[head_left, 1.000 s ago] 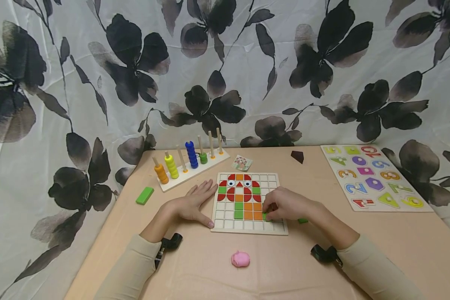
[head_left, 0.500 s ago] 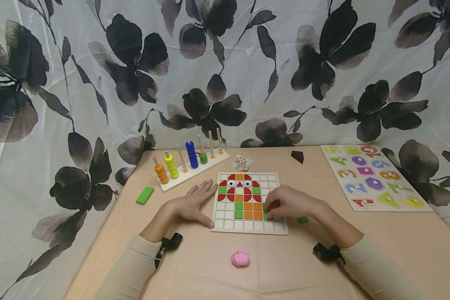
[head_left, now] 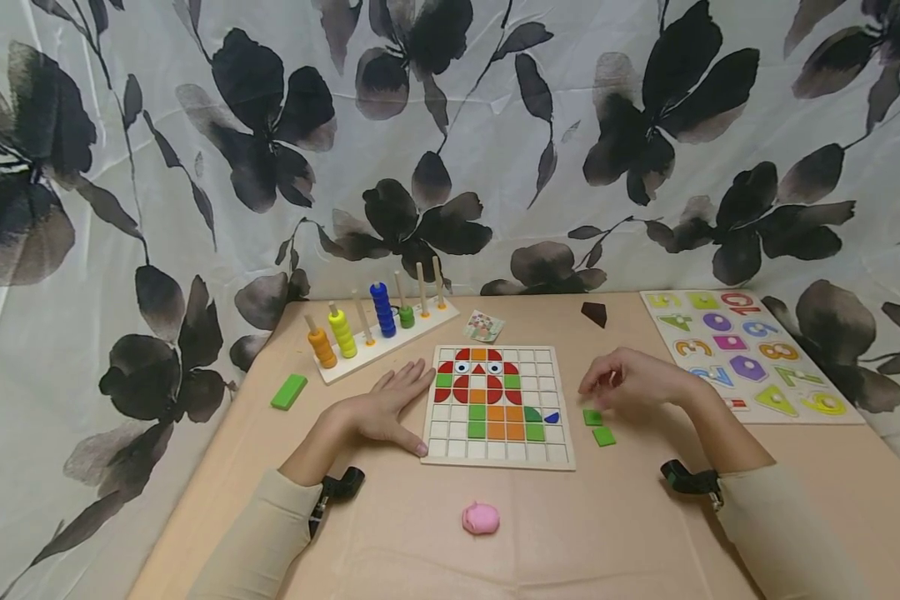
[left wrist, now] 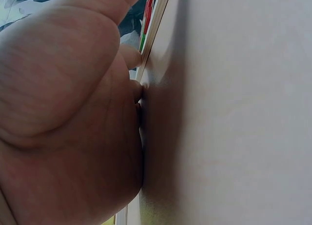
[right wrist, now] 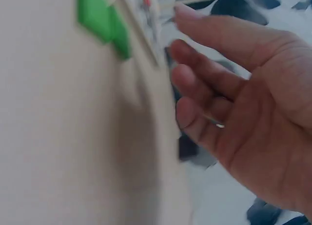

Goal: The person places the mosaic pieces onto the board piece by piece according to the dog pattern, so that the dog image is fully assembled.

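Observation:
A white gridded mosaic board [head_left: 450, 448] lies mid-table, with red, orange, green and white-blue tiles set in its squares. At its right side sit a green tile with a curved edge [head_left: 532, 414] and a blue half-round tile [head_left: 551, 417]. My left hand [head_left: 381, 410] lies spread on the table, fingertips and thumb touching the board's left edge. To the right of the board, my right hand [head_left: 637, 382] hovers with loosely bent fingers and nothing seen between them. Just below it are two green square tiles [head_left: 603, 436], which blur in the right wrist view.
A peg abacus [head_left: 386, 337] with coloured rings stands behind the left hand. A green block [head_left: 289, 392] lies at left, a pink toy [head_left: 482, 518] in front. Behind are a small picture card [head_left: 484, 326] and a dark brown piece [head_left: 594, 314]. A number puzzle board [head_left: 795, 358] lies at right.
My right hand has let go of a green tile on the board and moved right, off the board, uncovering the blue tile and the green squares. The left hand stays put.

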A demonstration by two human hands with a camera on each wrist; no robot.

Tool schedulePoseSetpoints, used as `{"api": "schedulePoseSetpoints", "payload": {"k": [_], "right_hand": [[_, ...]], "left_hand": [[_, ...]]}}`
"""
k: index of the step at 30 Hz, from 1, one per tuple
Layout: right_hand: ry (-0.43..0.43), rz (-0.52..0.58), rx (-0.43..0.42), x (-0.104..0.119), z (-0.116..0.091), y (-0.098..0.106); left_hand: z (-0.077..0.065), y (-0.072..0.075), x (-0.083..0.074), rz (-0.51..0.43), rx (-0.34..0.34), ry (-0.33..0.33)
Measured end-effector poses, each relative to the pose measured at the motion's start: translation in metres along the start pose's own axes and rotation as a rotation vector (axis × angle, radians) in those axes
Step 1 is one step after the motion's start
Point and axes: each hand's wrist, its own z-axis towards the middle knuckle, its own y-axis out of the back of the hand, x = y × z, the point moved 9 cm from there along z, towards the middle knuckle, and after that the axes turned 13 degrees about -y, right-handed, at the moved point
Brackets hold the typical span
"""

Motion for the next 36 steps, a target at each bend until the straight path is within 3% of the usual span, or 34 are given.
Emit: {"api": "schedulePoseSetpoints", "payload": {"k": [4,12,15,19,24,31,36], "right_hand": [[-0.026,0.021,0.122,-0.016,0.005,-0.017],[-0.003,0.006,0.141,-0.012,0.009,-0.026],[-0.030,-0.008,0.109,-0.017,0.011,-0.022],[-0.067,-0.011,-0.005,-0.027,0.013,-0.009],[-0.075,0.070,-0.118,-0.032,0.014,0.005],[0.066,0.122,-0.219,0.006,0.017,0.014],[0.153,0.158,-0.163,0.049,0.034,-0.002]], "left_hand": [[0.000,0.000,0.000,-0.007,-0.005,-0.006],[0.000,-0.001,0.002,-0.005,-0.004,0.004],[0.000,-0.001,0.003,0.000,-0.002,0.006],[0.000,-0.001,0.003,-0.008,0.003,0.010],[0.001,-0.002,0.002,-0.002,0.013,0.007],[0.002,-0.002,0.003,0.025,0.012,-0.001],[0.001,-0.002,0.002,0.025,0.016,0.002]]}}
